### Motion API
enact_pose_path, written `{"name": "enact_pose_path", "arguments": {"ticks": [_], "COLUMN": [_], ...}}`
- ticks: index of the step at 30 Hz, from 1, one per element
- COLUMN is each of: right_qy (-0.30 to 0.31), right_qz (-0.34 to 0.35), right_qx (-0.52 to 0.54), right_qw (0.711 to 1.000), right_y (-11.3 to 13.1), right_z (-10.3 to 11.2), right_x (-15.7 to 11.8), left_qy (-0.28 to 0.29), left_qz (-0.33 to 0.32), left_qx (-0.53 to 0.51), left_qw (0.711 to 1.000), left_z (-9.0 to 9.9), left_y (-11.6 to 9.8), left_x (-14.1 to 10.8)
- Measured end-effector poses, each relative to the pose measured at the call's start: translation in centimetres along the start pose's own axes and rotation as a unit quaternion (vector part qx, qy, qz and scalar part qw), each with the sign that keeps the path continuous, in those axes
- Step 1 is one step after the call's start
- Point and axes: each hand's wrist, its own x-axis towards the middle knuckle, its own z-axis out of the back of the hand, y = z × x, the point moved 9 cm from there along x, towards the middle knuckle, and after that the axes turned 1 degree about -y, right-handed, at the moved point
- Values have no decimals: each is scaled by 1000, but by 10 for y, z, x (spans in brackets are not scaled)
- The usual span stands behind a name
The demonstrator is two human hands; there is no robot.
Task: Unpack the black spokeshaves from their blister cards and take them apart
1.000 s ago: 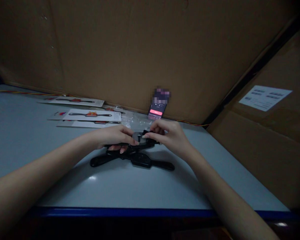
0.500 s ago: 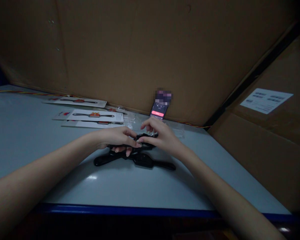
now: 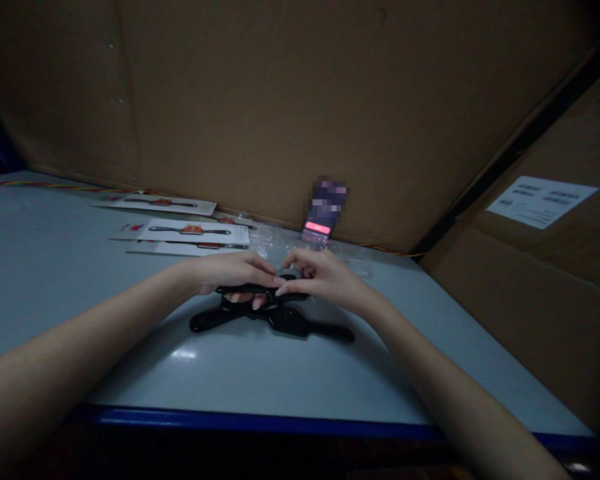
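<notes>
left hand (image 3: 235, 272) clamping the black two-handled tool (image 3: 243, 289) | right hand (image 3: 325, 278) pinching its grey metal hub (image 3: 289, 274) with fingertips, working best close in | tool lifting just above a second black tool (image 3: 290, 323) on the grey table (image 3: 55, 300) | printed cards (image 3: 193, 231) and phone (image 3: 314, 233) sitting beyond

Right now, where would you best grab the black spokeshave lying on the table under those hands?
Take the black spokeshave by its right handle, coming from above on the near side. That handle lies flat and sticks out free, while the other runs under the held black piece.
</notes>
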Motion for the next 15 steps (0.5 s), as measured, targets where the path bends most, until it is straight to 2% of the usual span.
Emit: {"name": "enact_pose_path", "arguments": {"ticks": [3, 8, 11, 15], "right_qy": [14, 25, 30, 21], "right_qz": [-19, -87, -106, -96], "right_qx": [31, 161, 164, 133], "right_qw": [999, 983, 980, 986], "right_y": [-5, -18, -22, -23], "right_z": [-1, 2, 1, -1], "right_x": [-2, -8, -12, -13], "left_qy": [1, -20, -22, -23], "left_qz": [5, 1, 8, 16], "left_qx": [7, 35, 51, 69], "left_qw": [1000, 999, 998, 997], "left_z": [1, 3, 2, 2], "left_y": [2, -2, -3, -3], "left_x": [1, 0, -1, 0]}}
